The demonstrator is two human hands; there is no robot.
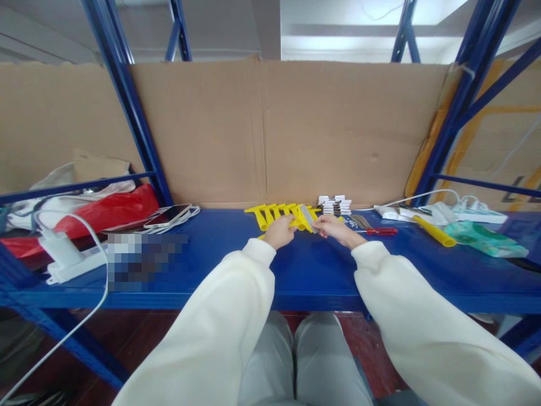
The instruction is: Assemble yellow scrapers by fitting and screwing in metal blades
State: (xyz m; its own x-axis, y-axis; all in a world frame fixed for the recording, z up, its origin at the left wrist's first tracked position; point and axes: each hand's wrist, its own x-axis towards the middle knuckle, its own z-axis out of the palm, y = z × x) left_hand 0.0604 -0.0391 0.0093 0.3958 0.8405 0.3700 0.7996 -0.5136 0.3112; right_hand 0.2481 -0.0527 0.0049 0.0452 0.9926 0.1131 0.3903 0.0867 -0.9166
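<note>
My left hand (279, 231) is closed round a yellow plastic scraper (297, 223), just above the blue shelf (236, 265). My right hand (336, 228) pinches a thin grey metal blade (307, 217) that meets the scraper's head. Both hands sit close together in front of a row of several yellow scraper handles (274, 213) lying at the back of the shelf. A small stack of white blade packets (336, 205) stands just behind my right hand.
A red-handled screwdriver (378, 230) and a loose yellow handle (434, 232) lie to the right, by a teal packet (479, 237) and white cables. Left are a phone (168, 215), a white power strip (67, 260) and a red bag (101, 213). Cardboard (270, 129) backs the shelf.
</note>
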